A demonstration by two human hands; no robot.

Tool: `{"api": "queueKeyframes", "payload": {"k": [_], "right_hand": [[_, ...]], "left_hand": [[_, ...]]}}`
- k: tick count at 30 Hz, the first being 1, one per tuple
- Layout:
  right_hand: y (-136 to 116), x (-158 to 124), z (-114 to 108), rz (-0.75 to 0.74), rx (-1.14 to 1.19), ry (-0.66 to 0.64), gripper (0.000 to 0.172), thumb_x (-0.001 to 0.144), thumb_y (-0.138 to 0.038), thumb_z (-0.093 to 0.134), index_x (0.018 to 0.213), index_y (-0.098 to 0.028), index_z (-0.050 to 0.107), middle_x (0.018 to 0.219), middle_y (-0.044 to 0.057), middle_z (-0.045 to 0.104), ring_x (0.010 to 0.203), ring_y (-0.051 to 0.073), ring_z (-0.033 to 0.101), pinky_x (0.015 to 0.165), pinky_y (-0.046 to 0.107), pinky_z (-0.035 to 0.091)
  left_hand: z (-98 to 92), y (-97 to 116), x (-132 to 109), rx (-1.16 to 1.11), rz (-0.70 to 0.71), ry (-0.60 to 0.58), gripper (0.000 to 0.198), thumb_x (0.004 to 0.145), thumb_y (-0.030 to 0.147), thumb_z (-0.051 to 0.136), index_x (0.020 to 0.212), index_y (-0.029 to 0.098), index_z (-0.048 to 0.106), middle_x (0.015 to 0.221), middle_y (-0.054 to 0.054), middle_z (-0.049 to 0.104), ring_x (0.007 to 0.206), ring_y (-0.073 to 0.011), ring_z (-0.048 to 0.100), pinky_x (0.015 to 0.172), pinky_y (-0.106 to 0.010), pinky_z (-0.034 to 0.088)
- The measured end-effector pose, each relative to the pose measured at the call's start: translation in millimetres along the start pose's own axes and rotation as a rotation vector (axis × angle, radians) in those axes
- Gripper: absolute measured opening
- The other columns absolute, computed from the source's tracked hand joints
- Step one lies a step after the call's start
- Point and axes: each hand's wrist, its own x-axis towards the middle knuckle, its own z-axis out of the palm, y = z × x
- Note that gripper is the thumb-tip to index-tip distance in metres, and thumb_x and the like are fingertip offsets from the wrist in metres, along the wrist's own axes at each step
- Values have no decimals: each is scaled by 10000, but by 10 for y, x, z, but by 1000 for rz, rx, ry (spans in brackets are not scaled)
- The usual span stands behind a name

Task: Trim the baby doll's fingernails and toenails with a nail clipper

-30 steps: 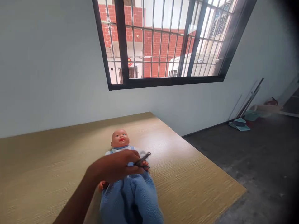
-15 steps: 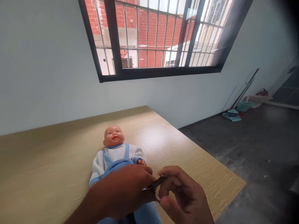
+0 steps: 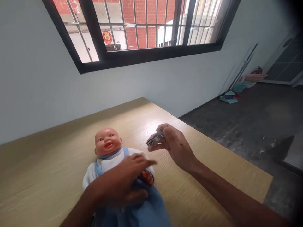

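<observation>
Up at two o'clock from the doll (image 3: 108, 141), look, the person's right hand (image 3: 174, 144) has its fingers clamped on a metal nail clipper (image 3: 156, 138), held above the wood-grain table (image 3: 54, 164)! Across the doll's middle goes the left hand (image 3: 126, 178), blurred, thumb and fingers apart; whether it presses the blue overalls (image 3: 155, 208), I can't tell. Face up lies the doll, head towards eleven, beneath a barred window (image 3: 142, 57) at twelve!

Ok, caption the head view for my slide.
Right hand holds a nail clipper beside a doll; left hand over it.
</observation>
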Motion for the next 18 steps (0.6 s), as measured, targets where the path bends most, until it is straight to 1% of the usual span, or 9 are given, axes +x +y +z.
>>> {"api": "queueKeyframes", "payload": {"k": [2, 3, 4, 7, 9, 11, 13, 16, 18], "right_hand": [[103, 88, -23, 108, 103, 11, 634, 816, -777, 749, 994, -197, 565, 795, 41, 729, 632, 176, 723, 603, 295, 627], [158, 102, -42, 166, 155, 25, 626, 832, -759, 747, 1012, -188, 562, 797, 41, 721, 609, 154, 708, 576, 268, 622], [209, 102, -63, 214, 200, 44, 605, 856, -726, 748, 1030, -176, 564, 794, 36, 709, 585, 123, 686, 556, 227, 610], [316, 47, -107, 285, 282, 105, 504, 941, -619, 727, 1036, -148, 577, 778, 11, 668, 554, 56, 638, 566, 129, 588], [337, -5, -92, 275, 294, 117, 487, 955, -588, 730, 1072, -143, 574, 789, 14, 676, 592, 62, 665, 602, 125, 602], [333, -64, -39, 247, 279, 89, 527, 925, -549, 786, 1164, -141, 555, 789, 15, 700, 605, 97, 693, 603, 175, 626], [326, -137, 22, 123, 156, 45, 524, 925, -475, 809, 1234, -152, 536, 792, 12, 726, 616, 126, 713, 610, 222, 640], [340, -269, 64, -333, -221, 46, 317, 987, -326, 733, 1222, -210, 555, 910, 21, 768, 783, 140, 766, 746, 246, 655], [363, -356, 51, -608, -475, 40, 292, 975, -270, 723, 1217, -246, 561, 1014, 24, 780, 894, 155, 782, 816, 256, 655]], "left_hand": [[39, -76, 55, -22, 77, -26, 204, 954, 170, 657, 1140, 239, 705, 1170, -30, 728, 1146, -234, 612, 1053, -375, 443], [38, -112, 76, -56, 112, -24, 131, 1008, 184, 591, 1040, 225, 711, 1082, -20, 738, 1064, -206, 627, 1003, -346, 455], [24, -149, 92, -105, 140, -9, 170, 1048, 214, 539, 1001, 212, 702, 1032, -20, 734, 1004, -187, 630, 961, -326, 463], [-43, -263, 109, -344, 156, 99, 256, 1088, 353, 483, 1051, 183, 671, 986, -44, 701, 934, -178, 625, 886, -304, 489], [-60, -317, 105, -498, 106, 181, 319, 1091, 427, 463, 1055, 174, 654, 932, -48, 674, 897, -181, 618, 855, -305, 499], [-42, -346, 101, -615, 86, 206, 322, 1070, 467, 510, 1030, 176, 641, 896, -36, 639, 868, -175, 598, 829, -296, 491], [-7, -361, 97, -683, 101, 194, 293, 1028, 474, 602, 1025, 183, 631, 886, -17, 601, 846, -159, 561, 804, -278, 463], [21, -380, 90, -673, 99, 190, 260, 1007, 451, 660, 1041, 195, 635, 885, 2, 557, 829, -139, 503, 763, -256, 414], [12, -394, 87, -624, 83, 186, 231, 1022, 433, 645, 1060, 205, 640, 899, 3, 547, 834, -137, 486, 758, -255, 402]]}}
